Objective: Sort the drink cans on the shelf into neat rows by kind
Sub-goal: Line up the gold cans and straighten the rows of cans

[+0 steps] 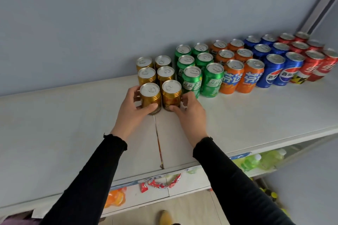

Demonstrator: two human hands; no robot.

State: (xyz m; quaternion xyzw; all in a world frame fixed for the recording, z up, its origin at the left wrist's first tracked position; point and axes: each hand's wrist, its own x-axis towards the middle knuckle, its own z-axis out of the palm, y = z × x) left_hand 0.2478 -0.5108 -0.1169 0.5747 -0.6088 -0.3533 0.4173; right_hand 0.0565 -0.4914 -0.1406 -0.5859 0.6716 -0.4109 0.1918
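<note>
On the white shelf [237,115], the cans stand upright in a block against the back wall [109,23], two files of three per kind. From the left end these are gold cans [165,74], green cans [213,78], orange cans [233,76], blue cans [272,70] and red cans [311,64], the red ones nearest the shelf's right end. The left hand [132,109] grasps the front-left gold can [150,97], thumb across its face and fingers curled round its far side. The right hand [190,110] grasps the front-right gold can [171,95] beside it, thumb low on its face, fingers bent between it and the nearest green can. Both cans stand on the shelf, nearly touching, at the front of the gold files. Black sleeves [228,179] cover both forearms. Under the front edge, a lower shelf holds green bottles [256,160], red packets [161,183] and an orange packet [115,198].
</note>
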